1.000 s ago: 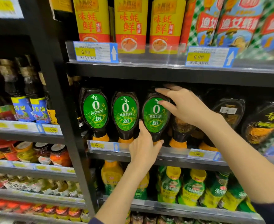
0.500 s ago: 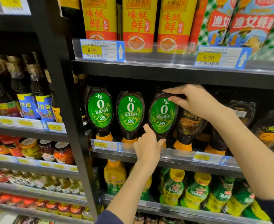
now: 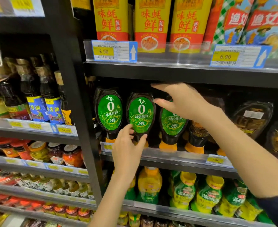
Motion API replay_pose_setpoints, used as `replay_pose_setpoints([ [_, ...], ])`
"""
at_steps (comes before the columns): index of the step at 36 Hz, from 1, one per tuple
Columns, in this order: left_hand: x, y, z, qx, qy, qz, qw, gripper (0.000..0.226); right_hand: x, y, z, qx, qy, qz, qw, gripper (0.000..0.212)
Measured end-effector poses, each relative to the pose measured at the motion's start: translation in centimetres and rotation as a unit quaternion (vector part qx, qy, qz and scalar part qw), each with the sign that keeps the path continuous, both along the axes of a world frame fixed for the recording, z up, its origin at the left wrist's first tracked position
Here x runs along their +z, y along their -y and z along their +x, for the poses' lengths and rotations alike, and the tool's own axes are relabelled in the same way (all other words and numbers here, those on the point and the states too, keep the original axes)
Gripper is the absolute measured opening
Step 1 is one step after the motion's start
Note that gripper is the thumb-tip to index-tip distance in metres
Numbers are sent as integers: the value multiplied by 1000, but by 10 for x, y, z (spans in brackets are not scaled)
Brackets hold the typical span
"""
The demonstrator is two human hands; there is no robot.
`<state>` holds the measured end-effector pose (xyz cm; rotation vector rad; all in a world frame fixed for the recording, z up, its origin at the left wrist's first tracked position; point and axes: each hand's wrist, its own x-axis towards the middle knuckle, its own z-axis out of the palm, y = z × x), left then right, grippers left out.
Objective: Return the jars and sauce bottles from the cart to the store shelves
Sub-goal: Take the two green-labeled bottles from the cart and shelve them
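Observation:
Three dark squeeze bottles with green oval labels stand cap-down in a row on the middle shelf (image 3: 176,158). My left hand (image 3: 128,146) reaches up from below and grips the lower neck of the middle green-label bottle (image 3: 140,114), thumb on its right side and fingers on its left. My right hand (image 3: 182,102) hovers with fingers spread in front of the top of the right green-label bottle (image 3: 172,123), hiding its upper part. The left green-label bottle (image 3: 109,111) stands untouched.
Brown-label squeeze bottles (image 3: 253,118) fill the shelf to the right. Tall yellow-and-red sauce bottles (image 3: 149,22) stand on the shelf above, green-and-yellow bottles (image 3: 184,192) below. A black upright (image 3: 69,95) separates the left bay with dark oil bottles (image 3: 36,95) and jars (image 3: 71,154).
My left hand moved from the neck of the right green-label bottle to the middle one. My right hand let go of the right bottle's top and opened its fingers.

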<state>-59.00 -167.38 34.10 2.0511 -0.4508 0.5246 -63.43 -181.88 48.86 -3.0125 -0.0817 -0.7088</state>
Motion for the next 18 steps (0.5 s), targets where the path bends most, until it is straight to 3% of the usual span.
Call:
replay_pose_setpoints([
  [3, -3, -9, 11, 14, -49, 69, 996, 78, 6, -10, 15, -12, -50, 1, 999, 52],
  [9, 4, 3, 19, 50, -80, 210, 973, 88, 9, -13, 39, -26, -116, 66, 991, 47],
  [13, 6, 10, 23, 67, -95, 238, 964, 93, 5, -13, 42, -32, -101, 81, 991, 48],
  [18, 2, 14, 30, 70, -98, 231, 966, 83, 4, -17, 41, -33, -85, 77, 993, 49],
])
